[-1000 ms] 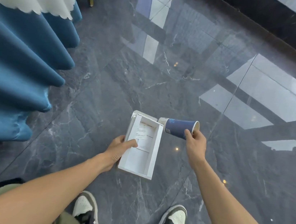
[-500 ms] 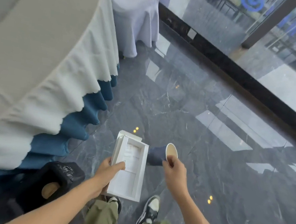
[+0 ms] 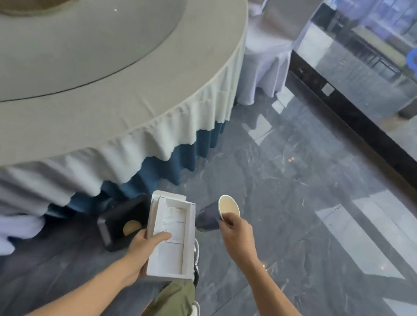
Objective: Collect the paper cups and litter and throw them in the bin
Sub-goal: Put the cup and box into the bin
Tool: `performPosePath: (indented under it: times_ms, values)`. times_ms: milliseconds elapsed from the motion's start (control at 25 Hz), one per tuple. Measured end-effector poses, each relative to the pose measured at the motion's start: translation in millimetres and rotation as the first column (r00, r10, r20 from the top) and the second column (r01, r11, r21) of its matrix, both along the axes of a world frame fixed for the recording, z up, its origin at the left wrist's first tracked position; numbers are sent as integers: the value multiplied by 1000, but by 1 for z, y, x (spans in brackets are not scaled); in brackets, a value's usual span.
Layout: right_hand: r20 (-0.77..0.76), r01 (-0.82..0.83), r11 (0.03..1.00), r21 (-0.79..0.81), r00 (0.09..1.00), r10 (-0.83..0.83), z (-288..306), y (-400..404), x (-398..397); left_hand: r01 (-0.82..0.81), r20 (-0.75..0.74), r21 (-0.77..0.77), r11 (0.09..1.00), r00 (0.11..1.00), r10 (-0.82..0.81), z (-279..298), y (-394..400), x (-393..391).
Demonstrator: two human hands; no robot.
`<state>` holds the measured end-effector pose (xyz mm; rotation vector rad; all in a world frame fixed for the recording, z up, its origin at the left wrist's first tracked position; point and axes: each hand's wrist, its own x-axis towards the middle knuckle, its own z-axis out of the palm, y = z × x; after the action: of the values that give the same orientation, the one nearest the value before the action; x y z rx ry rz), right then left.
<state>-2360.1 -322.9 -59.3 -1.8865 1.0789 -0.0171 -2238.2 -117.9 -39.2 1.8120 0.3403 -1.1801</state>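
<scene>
- Paper cup (image 3: 217,216): pinched at its rim by the right hand (image 3: 238,234).
- White box (image 3: 171,238): gripped by the left hand (image 3: 143,248).
- Black bin (image 3: 120,222): near left on the floor, just beside the box; both items not yet dropped in.

My left hand (image 3: 143,247) grips a shallow white cardboard box (image 3: 171,237), open face up, thumb lying across its paper-lined inside. My right hand (image 3: 237,232) pinches the rim of a dark blue paper cup (image 3: 214,214), tipped so its cream interior faces up and towards me. A black bin (image 3: 119,221) sits on the floor just beyond my left hand, its contents indistinct.
</scene>
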Motion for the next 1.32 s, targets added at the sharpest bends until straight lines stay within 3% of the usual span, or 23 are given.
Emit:
performPosePath:
  times_ms: [280, 400, 520, 680, 960, 1320]
  values:
    - [-105, -169, 985, -47, 981, 163, -24, 111, 22, -335, -46, 86, 938, 939, 340, -16, 157, -20]
    - [-212, -296, 943, -153, 942, 261, -38, 147, 47, -446, -52, 104, 889, 890, 453, -26, 209, -12]
    - [-300, -413, 899, -145, 884, 358, -60, 179, 88, -507, -93, 107, 855, 851, 517, -45, 254, 4]
    - [-417, -450, 882, -141, 835, 360, -88, 216, 145, -499, -145, 119, 858, 847, 512, -73, 300, 37]
    - [-501, -463, 853, -241, 812, 299, -188, 260, 246, -369, -189, 65, 927, 908, 374, -147, 343, 115]
    - [-652, -606, 762, -228, 676, 343, -313, 272, 274, -381, -201, 81, 921, 899, 389, -233, 321, 152]
